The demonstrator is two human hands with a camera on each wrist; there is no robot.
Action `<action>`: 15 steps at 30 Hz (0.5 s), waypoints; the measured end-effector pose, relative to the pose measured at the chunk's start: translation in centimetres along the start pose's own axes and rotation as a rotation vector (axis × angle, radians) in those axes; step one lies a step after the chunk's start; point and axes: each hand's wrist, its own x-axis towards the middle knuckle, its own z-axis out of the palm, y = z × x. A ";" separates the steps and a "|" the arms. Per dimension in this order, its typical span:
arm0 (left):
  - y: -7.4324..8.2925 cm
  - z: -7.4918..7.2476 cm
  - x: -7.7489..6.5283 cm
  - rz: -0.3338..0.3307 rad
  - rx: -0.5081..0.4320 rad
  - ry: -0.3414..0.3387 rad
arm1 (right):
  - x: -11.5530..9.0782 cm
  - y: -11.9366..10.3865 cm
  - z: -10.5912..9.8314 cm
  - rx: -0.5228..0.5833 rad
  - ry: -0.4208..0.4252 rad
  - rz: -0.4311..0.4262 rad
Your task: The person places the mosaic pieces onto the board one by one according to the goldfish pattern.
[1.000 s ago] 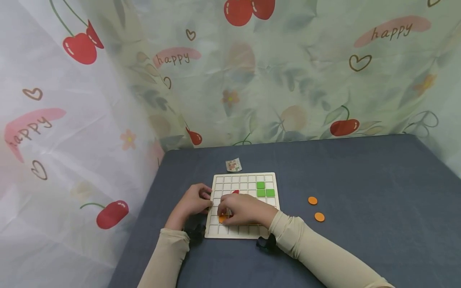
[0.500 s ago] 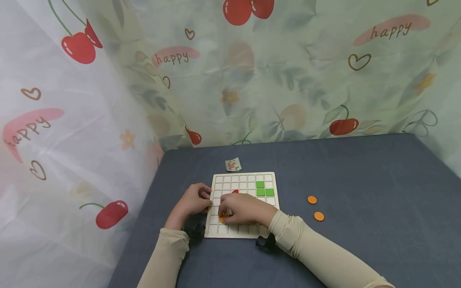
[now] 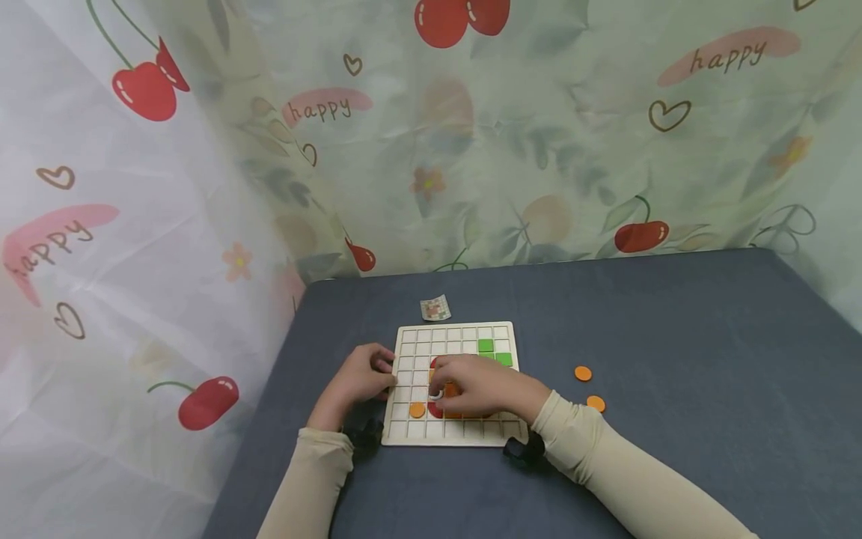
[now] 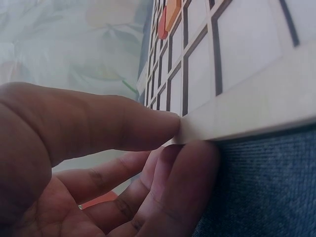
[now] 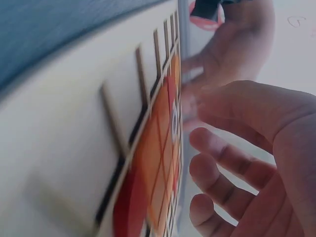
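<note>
My left hand (image 3: 364, 374) holds the left edge of the pale grid board (image 3: 411, 430); in the left wrist view the thumb (image 4: 163, 126) lies at the rim, with a finger against the side. Over the board's middle hovers my right hand (image 3: 488, 385), fingers loosely bent and nothing between them in the right wrist view. An orange disc (image 3: 417, 410) lies in a lower-left cell. Beside it are a red piece (image 3: 435, 410), a white ring-like piece (image 3: 436, 396) and orange pieces (image 5: 160, 143), partly hidden by the right hand. Green square tiles (image 3: 485, 345) sit upper right.
Two loose orange discs, an upper disc (image 3: 583, 373) and a lower disc (image 3: 595, 403), lie right of the board. A small printed card (image 3: 435, 308) lies behind it. The dark cloth-covered table (image 3: 673, 337) meets a patterned curtain (image 3: 498, 150) at the back.
My right hand has let go of the orange disc, which now lies in a lower-left cell, and has moved right. The left hand stays at the board's edge.
</note>
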 end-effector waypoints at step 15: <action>0.1 0.1 -0.1 0.003 0.001 0.005 | -9.9 4.8 -4.1 0.049 0.120 0.138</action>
